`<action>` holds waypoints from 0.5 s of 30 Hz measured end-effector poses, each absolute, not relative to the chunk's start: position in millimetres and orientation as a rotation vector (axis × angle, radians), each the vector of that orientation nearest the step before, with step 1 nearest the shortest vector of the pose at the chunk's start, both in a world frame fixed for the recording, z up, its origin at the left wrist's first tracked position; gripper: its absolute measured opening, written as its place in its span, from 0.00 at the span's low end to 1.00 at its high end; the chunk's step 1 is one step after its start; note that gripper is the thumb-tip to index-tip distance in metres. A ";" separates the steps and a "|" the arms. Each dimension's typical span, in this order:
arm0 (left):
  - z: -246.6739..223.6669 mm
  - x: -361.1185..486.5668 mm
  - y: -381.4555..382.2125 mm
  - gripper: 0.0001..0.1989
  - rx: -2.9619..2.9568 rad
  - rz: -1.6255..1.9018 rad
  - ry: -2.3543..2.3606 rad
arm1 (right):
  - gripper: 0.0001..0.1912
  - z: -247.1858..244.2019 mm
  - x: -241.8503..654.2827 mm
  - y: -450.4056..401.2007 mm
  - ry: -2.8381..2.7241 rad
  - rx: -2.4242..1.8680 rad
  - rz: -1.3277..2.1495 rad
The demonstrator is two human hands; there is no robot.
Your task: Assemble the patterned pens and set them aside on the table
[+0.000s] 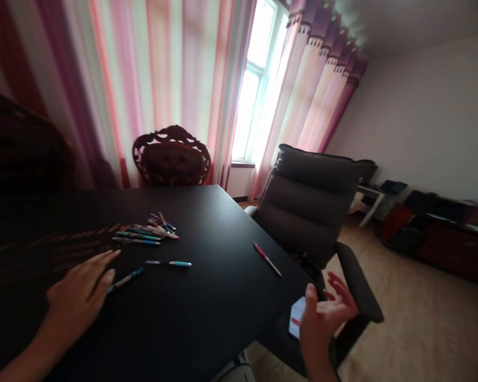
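Note:
My left hand point(82, 289) is over the dark table point(215, 297) at the left, fingers stretched out and nothing visible in them. Close to its thumb lies a dark teal pen point(126, 279), its near end partly behind the thumb. A blue and black pen point(168, 263) rests just to the right. Beyond is a loose pile of several pens point(143, 233). Out past the table's right edge, my right hand point(329, 313) is raised with its fingers apart, apparently holding nothing. The nearest pen to it is red and white point(266, 259), lying near that edge.
A black padded armchair point(306, 201) stands against the table's right side. A flat thing with a bright screen point(297, 317), perhaps a phone, shows beside my right hand, partly hidden. A carved wooden chair point(173, 159) is at the far edge, before striped curtains point(163, 74).

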State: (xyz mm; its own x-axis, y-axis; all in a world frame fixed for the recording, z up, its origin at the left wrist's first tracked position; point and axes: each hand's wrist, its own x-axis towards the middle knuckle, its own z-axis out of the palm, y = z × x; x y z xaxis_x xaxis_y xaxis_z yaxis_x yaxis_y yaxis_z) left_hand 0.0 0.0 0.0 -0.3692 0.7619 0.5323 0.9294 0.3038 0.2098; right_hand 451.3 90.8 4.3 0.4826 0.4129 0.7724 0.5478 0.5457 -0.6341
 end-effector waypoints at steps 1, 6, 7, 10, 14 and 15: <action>2.6 -5.6 -5.8 0.19 -1.559 -0.712 -2.232 | 0.26 21.0 424.4 87.8 -1.225 -0.945 -0.041; 11.0 -8.7 -13.4 0.22 -1.568 -0.723 -2.314 | 0.18 57.1 311.0 85.1 -2.030 -0.622 0.202; 11.5 -7.5 -13.5 0.21 -1.582 -0.721 -2.329 | 0.18 57.0 292.9 89.5 -2.190 -0.621 0.229; 11.9 -4.4 -15.1 0.17 -1.677 -0.708 -2.350 | 0.20 50.1 247.1 108.8 -2.472 -0.701 0.288; 12.2 -2.8 -16.7 0.12 -1.749 -0.700 -2.364 | 0.17 36.9 208.0 130.8 -2.591 -0.794 0.269; 12.5 -3.0 -16.5 0.11 -1.746 -0.698 -2.374 | 0.14 33.7 202.4 133.9 -2.600 -0.804 0.265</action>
